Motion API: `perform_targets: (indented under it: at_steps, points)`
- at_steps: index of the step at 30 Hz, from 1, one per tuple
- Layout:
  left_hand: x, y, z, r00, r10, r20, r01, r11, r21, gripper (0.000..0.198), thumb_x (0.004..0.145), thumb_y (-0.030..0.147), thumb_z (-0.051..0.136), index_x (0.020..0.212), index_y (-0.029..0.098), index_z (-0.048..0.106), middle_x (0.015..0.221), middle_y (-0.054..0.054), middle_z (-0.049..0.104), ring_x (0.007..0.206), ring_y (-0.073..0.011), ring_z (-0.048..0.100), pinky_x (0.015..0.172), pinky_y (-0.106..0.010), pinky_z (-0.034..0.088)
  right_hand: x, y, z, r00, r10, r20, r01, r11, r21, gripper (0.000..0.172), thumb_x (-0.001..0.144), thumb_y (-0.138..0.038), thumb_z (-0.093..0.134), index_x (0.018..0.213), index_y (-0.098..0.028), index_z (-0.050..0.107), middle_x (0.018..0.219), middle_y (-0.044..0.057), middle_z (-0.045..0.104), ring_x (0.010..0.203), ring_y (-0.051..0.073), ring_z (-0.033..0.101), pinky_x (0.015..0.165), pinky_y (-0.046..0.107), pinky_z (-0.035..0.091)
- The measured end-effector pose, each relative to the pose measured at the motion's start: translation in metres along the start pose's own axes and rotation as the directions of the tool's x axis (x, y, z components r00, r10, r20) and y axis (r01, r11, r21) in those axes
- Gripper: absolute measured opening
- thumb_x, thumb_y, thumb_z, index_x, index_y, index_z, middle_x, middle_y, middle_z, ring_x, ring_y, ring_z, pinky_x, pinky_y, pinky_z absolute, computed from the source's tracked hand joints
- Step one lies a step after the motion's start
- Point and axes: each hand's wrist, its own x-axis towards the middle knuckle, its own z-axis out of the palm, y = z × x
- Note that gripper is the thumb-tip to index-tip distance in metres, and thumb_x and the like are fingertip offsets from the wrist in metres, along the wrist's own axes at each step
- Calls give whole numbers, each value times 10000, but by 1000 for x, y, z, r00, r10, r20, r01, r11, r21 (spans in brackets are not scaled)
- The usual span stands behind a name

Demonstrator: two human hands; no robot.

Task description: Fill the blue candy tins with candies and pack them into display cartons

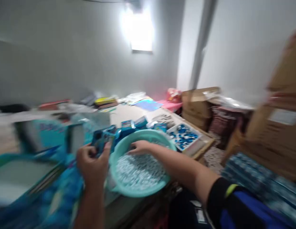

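My left hand [94, 162] is closed around a small blue box [100, 141] at the left rim of a mint-green basin [136, 194]. The basin holds a heap of small whitish pieces [140, 171], too blurred to name. My right hand [140, 148] reaches over the right side into the basin. Its fingers are bent together just above the heap, and whatever they hold, if anything, is hidden. Several more blue boxes [127, 125] lie behind the basin.
A white tray [198, 136] of blue and silvery pieces sits right of the basin. Cardboard boxes [198, 103] stand on the right, near a stack of patterned blue packs [260, 181]. At left are a green-edged tray [21, 173] and blue packaging [50, 135].
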Motion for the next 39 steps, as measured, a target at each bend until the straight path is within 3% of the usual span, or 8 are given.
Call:
perform_targets:
  at_steps: [4, 9, 18, 25, 29, 33, 36, 39]
  points:
    - [-15, -14, -67, 992, -105, -73, 118, 973, 199, 417, 675, 380, 820, 733, 183, 457, 793, 48, 516, 787, -97, 485, 828, -263, 406, 28, -9, 51, 960, -145, 241, 155, 988, -24, 464, 909, -527, 736, 1138, -126, 777, 1170, 112, 737, 1101, 275, 666, 902, 300, 476]
    - [-33, -10, -96, 995, -94, -41, 102, 942, 320, 358, 727, 314, 789, 754, 195, 452, 840, 30, 553, 941, -138, 570, 939, -271, 424, 31, 8, 61, 955, -125, 270, 119, 992, 37, 372, 904, -553, 688, 872, -194, 781, 998, 156, 749, 927, 291, 687, 801, 341, 493]
    - [-52, -68, -61, 983, -140, 115, 104, 954, 280, 339, 760, 379, 768, 787, 208, 477, 917, -1, 610, 1029, -174, 615, 977, -290, 480, 36, 10, 60, 969, -128, 211, 101, 986, 134, 302, 781, -404, 859, 652, -205, 672, 823, 135, 686, 922, 338, 671, 824, 422, 488]
    - [-72, -100, -53, 946, -232, 225, 211, 971, 114, 813, 753, 479, 809, 1408, 229, 397, 1417, -154, 571, 1197, -200, 649, 974, -298, 562, 39, 17, 58, 965, -140, 220, 110, 984, 143, 243, 872, -349, 758, 693, -205, 680, 707, 82, 625, 762, 239, 624, 707, 359, 463]
    - [-73, -99, -54, 950, -202, 239, 209, 978, -5, 781, 834, 560, 709, 1452, 215, 377, 1491, -173, 539, 1331, -220, 596, 1099, -344, 530, 39, 21, 50, 974, -170, 150, 147, 977, 153, 288, 904, -368, 685, 680, -191, 643, 663, 50, 575, 669, 181, 567, 626, 320, 411]
    - [-82, -91, -64, 1000, 27, -14, -26, 998, 58, 427, 929, 482, 566, 1214, 166, 530, 1275, -168, 651, 1218, -219, 650, 1090, -407, 543, 37, 24, 44, 982, -151, 116, 151, 988, 14, 313, 941, -387, 617, 705, -183, 643, 691, 57, 591, 699, 195, 588, 635, 312, 407]
    - [-91, -90, -107, 902, 393, -180, -299, 868, 396, 251, 895, 416, 595, 986, 193, 520, 1102, -140, 657, 1195, -244, 641, 1160, -502, 490, 35, 26, 44, 979, -121, 162, 145, 978, -149, 296, 964, -391, 571, 799, -186, 706, 796, 90, 661, 796, 237, 635, 691, 326, 441]
    - [-92, -97, -169, 823, 422, -380, -110, 775, 622, 271, 926, 441, 494, 1058, 204, 491, 1116, -154, 615, 1146, -253, 625, 1094, -500, 514, 36, 27, 48, 971, -88, 221, 140, 963, -232, 269, 979, -389, 577, 947, -178, 742, 983, 116, 717, 892, 260, 655, 726, 324, 447]
